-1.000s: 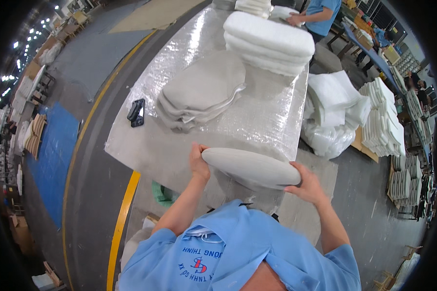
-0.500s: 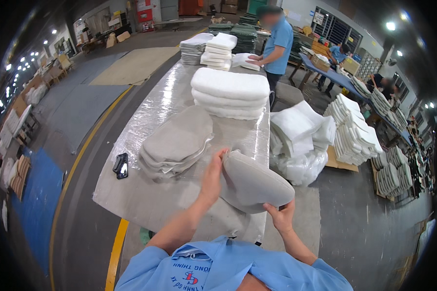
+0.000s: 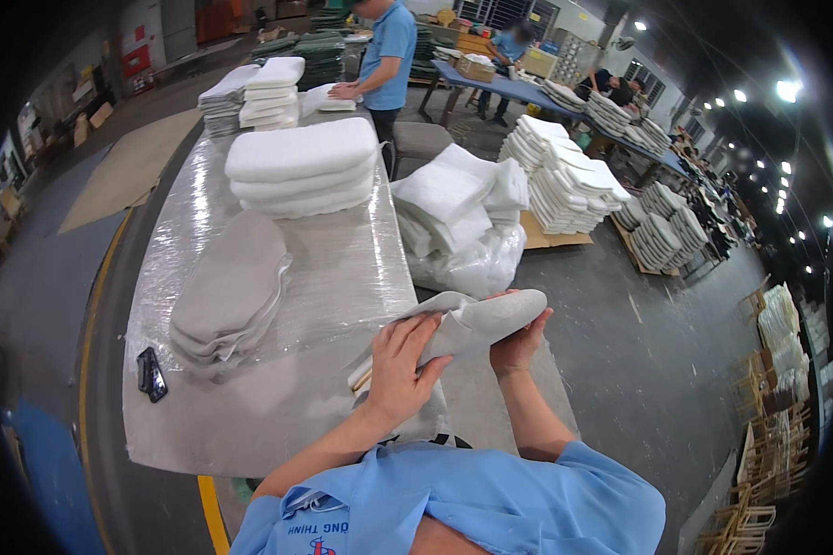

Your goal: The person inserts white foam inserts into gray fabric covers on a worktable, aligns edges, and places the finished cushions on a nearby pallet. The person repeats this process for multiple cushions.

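Apparently the step in hand is turning and working a grey cushion (image 3: 495, 322), whose cloth looks loose and folded at its left end. It is held in front of the chest, by the near right edge of the wrapped surface (image 3: 287, 407); whether any part of it rests there, I cannot tell. The left grip (image 3: 401, 368) is closed over the folded cloth, bent fingers on top and thumb spread toward the middle; the right grip (image 3: 516, 350) clasps the rounded right end from the side and below. As I judge it, the next move calls for the right grip to steady the padded end while the left one straightens the loose layer without creasing it. A stack of grey pieces (image 3: 230, 289) lies to the left, well apart, with white padding (image 3: 301, 165) beyond it.

Compared with half a second ago, the cushion has rolled from showing a broad, smooth face to a slimmer profile with folds exposed. The left grip has gone from its upper edge to the folded end, and the view has swung rightward, putting the surface farther left.
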`<move>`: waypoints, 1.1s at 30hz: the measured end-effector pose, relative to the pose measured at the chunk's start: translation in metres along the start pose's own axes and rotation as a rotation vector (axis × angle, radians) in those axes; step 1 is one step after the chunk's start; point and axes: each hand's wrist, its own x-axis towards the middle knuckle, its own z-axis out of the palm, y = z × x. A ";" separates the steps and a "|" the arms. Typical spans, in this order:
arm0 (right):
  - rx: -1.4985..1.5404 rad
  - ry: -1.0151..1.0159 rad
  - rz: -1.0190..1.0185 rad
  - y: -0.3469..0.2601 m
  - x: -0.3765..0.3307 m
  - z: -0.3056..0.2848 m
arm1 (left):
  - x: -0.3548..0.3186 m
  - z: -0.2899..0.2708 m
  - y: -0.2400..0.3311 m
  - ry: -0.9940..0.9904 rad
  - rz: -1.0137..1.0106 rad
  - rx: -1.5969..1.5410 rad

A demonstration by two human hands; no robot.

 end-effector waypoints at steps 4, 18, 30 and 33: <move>0.052 0.024 0.016 -0.001 0.004 0.000 | 0.002 0.008 0.002 -0.032 0.023 0.031; 0.078 -0.345 0.226 0.023 0.045 -0.061 | -0.045 0.017 -0.035 -0.526 -0.279 0.221; -0.776 -0.353 0.840 0.062 0.008 -0.070 | -0.140 -0.027 -0.033 -0.320 -0.468 0.489; -0.515 -0.460 1.075 0.060 0.026 -0.069 | -0.154 -0.016 -0.044 -0.237 -0.481 0.594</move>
